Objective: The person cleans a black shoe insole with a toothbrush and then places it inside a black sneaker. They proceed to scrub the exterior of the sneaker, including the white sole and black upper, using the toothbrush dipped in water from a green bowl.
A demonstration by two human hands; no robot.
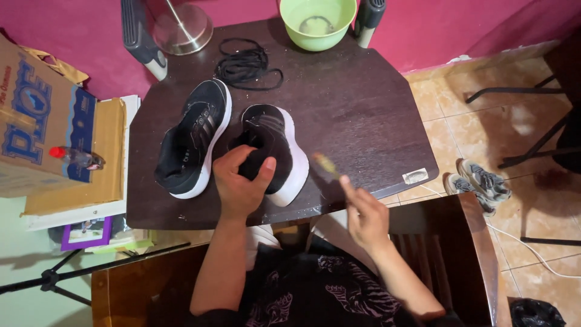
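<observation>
The left hand (239, 181) is gripping the heel of the right-side black shoe (272, 148) at the surface's (363, 103) six o'clock edge—pinning it steady—while the right hand (363, 215) is clenching a small blurred brush (327, 165) just beside it. Its twin shoe (193, 139) is lying at nine o'clock, black laces (245, 63) at twelve.

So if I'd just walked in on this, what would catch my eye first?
Probably the two black sneakers with white soles on the dark table: the left hand grips the right sneaker at its heel end, while the left sneaker lies free beside it. The right hand holds a small brush, blurred, just off that shoe. Behind them lie loose black laces and a green bowl.
</observation>
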